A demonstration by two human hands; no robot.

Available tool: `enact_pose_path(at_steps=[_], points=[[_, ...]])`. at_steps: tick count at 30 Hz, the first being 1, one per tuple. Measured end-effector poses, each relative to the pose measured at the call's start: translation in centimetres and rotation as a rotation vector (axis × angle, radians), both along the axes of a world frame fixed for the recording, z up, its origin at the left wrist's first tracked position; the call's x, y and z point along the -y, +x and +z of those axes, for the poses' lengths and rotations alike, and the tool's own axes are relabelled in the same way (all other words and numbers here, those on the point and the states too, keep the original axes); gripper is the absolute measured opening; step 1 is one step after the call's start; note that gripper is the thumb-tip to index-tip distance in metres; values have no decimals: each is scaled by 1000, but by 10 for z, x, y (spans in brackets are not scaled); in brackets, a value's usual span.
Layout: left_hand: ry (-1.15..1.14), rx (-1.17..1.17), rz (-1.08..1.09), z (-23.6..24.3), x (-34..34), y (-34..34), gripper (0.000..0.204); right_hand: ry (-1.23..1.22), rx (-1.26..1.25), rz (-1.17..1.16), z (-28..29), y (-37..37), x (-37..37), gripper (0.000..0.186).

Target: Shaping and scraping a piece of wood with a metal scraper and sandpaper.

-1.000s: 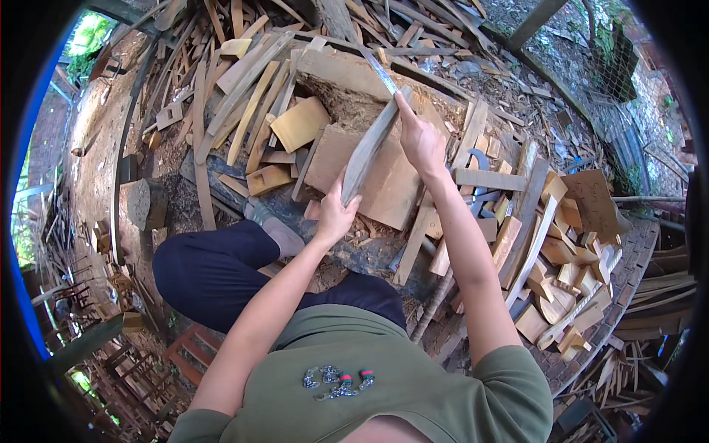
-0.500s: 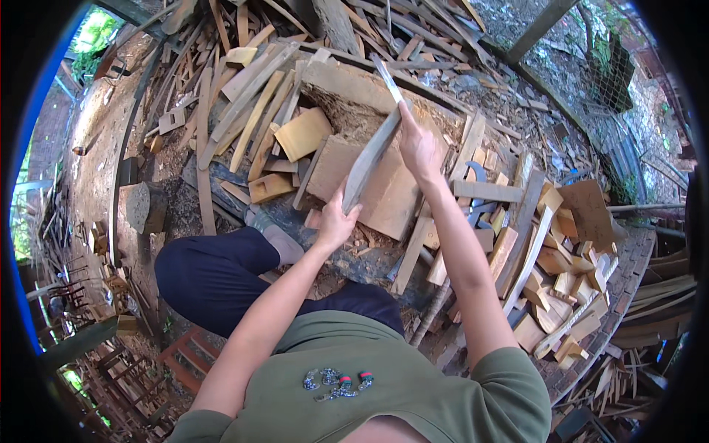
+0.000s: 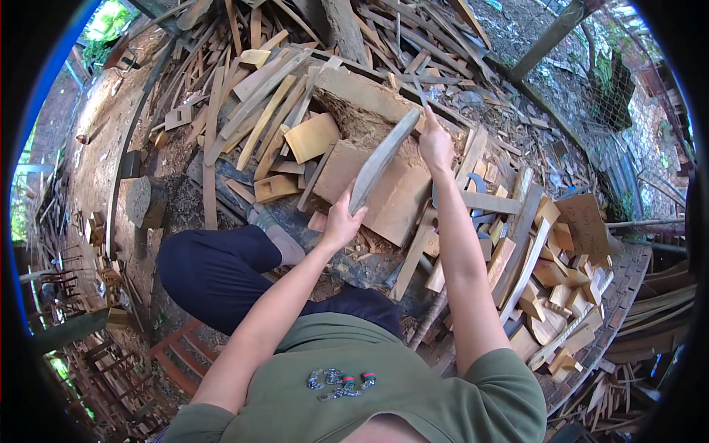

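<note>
My left hand (image 3: 343,224) is closed around the near end of a curved, grey-brown wooden slat (image 3: 381,159). The slat slants up and to the right, over a big worn chopping block (image 3: 391,203) with a hollowed, rough top. My right hand (image 3: 437,148) grips what looks like a knife (image 3: 420,93), its narrow metal blade pointing away from me; the handle is hidden in my fist. Blade and slat are apart, the blade to the right of the slat's far end.
Long wooden strips (image 3: 255,100) are heaped at the far left. Small offcuts (image 3: 550,295) pile up on the right beside a cardboard piece (image 3: 587,225). A yellowish wood block (image 3: 312,137) lies left of the chopping block. A sawn log (image 3: 145,201) stands farther left.
My right hand and the knife have moved right, away from the slat. The slat's far end shows more plainly now; my left hand has shifted slightly right and down with it.
</note>
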State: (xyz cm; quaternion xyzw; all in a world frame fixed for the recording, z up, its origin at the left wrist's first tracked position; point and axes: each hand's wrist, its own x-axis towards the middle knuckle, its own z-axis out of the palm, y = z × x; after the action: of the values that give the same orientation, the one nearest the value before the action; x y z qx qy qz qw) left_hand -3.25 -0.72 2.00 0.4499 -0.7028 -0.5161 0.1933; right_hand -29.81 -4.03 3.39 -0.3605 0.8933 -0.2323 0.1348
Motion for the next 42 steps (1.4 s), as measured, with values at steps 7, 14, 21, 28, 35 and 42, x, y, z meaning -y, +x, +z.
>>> enact_pose_path(at_steps=[7, 14, 21, 28, 35, 42], points=[[-71, -10, 3, -3, 3, 5, 68, -2, -56, 246, 30, 39, -37, 45], [-102, -12, 10, -5, 0, 4, 67, -191, -62, 74, 5, 13, -30, 48], [-72, -5, 17, 4, 0, 2, 64, -154, -109, 140, 11, 11, -24, 44], [-44, 9, 16, 4, -2, 0, 69, 70, -138, 255, 18, 35, -43, 46], [-77, -7, 36, -3, -1, 5, 69, -286, -216, 364, -6, 61, -61, 52], [-90, -25, 30, 7, 2, 3, 69, -167, -245, 279, 9, 48, -39, 50]])
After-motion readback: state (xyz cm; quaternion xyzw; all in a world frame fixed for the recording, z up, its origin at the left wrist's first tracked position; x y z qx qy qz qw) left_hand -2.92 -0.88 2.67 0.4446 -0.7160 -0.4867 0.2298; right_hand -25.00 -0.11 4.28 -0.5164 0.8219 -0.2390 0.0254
